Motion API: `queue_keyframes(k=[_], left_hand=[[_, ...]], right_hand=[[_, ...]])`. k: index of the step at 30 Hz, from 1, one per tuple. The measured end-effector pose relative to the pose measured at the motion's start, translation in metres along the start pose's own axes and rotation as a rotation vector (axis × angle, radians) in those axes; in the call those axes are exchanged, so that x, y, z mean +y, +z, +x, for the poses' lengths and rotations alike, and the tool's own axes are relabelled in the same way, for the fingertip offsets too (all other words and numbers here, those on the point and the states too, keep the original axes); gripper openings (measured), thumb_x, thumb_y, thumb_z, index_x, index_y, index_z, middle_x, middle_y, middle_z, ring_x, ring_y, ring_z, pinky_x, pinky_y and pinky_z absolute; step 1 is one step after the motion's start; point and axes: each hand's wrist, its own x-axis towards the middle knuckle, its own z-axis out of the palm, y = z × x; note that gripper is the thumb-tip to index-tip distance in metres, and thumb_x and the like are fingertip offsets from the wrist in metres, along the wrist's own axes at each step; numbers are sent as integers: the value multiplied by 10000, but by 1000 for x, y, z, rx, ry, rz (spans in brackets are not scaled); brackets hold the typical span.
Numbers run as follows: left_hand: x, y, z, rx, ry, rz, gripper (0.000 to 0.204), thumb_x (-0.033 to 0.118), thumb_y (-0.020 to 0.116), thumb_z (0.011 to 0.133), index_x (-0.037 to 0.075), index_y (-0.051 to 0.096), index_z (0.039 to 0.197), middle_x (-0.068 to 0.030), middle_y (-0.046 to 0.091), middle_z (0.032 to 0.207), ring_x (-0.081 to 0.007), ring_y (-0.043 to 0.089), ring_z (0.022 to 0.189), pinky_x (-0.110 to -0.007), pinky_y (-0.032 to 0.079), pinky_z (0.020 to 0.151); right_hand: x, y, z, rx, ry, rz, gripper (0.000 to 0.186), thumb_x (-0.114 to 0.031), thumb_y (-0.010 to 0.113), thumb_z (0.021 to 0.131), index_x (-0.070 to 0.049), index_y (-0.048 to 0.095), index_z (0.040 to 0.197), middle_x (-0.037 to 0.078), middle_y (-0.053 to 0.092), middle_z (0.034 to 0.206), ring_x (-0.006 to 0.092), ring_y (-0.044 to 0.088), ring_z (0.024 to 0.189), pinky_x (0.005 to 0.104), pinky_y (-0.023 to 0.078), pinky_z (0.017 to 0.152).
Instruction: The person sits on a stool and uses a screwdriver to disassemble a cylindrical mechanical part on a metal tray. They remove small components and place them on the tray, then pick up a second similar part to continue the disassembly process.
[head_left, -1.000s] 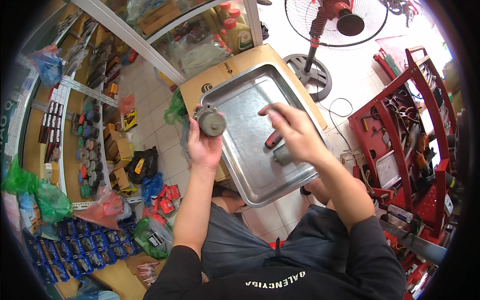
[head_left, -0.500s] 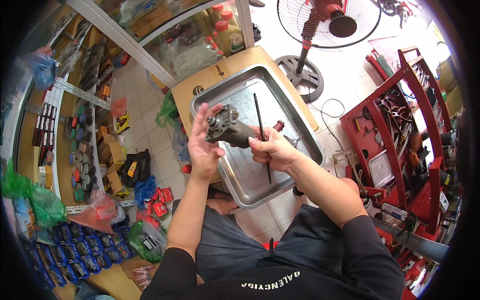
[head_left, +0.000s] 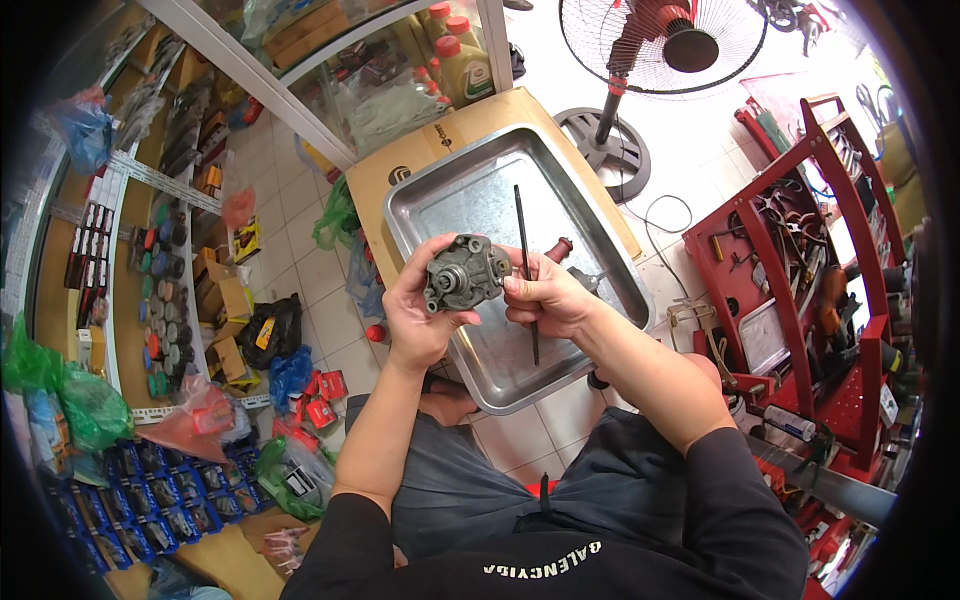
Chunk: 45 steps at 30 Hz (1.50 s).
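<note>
while both hands grip — left hand [head_left: 420,315] round ribbed grey metal casting [head_left: 465,274], right hand [head_left: 545,300] thin dark rod [head_left: 526,265]

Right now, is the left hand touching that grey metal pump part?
Touching. The head view shows the left hand cupping the grey metal part from beneath and behind, fingers wrapped against its body, held above the steel tray.
</note>
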Motion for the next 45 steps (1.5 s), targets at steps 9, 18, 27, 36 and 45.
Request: queue_keyframes(k=[9, 18, 27, 36, 45], left_hand=[[8, -1, 1, -103, 168, 224, 880, 275, 987, 650, -42, 605, 1377, -191, 638, 1366, -313, 613, 1295, -411, 473, 1108], [13, 4, 2, -123, 114, 80, 907, 255, 976, 670, -11, 560, 1431, -207, 590, 1459, -337, 581, 1353, -458, 450, 1150], [-12, 3, 8, -33, -136, 95, 826, -42, 911, 726, 22, 535, 1459, -113, 593, 1425, -213, 592, 1292, -377, 474, 1127], [-20, 8, 14, -126, -73, 317, 847, 145, 975, 675, 14, 582, 1413, -118, 632, 1357, -234, 641, 1212, -378, 511, 1062], [-18, 26, 27, -63, 15, 769, 562, 135, 952, 647, -4, 720, 1140, -93, 756, 966, -190, 750, 858, -332, 605, 789]], right_hand=[[-8, 12, -3, -60, -64, -20, 817, -148, 836, 895, -89, 412, 1591, -75, 676, 1039, -9, 383, 604, 197, 252, 496], [-10, 7, -4, -56, -133, -57, 817, -159, 872, 858, -38, 449, 1547, -2, 690, 1116, -1, 450, 642, 196, 297, 504], [-68, 52, -21, 414, -301, -997, 614, -117, 896, 811, 31, 649, 1353, -27, 614, 716, 36, 573, 572, 240, 470, 540], [-70, 56, -24, 525, -444, -1420, 570, -119, 903, 757, -31, 731, 1293, -85, 448, 606, -16, 472, 526, 216, 386, 510], [-42, 47, -12, 348, -525, -1659, 522, -75, 786, 730, -6, 721, 1243, 217, 753, 1009, 383, 745, 878, 421, 594, 820]])
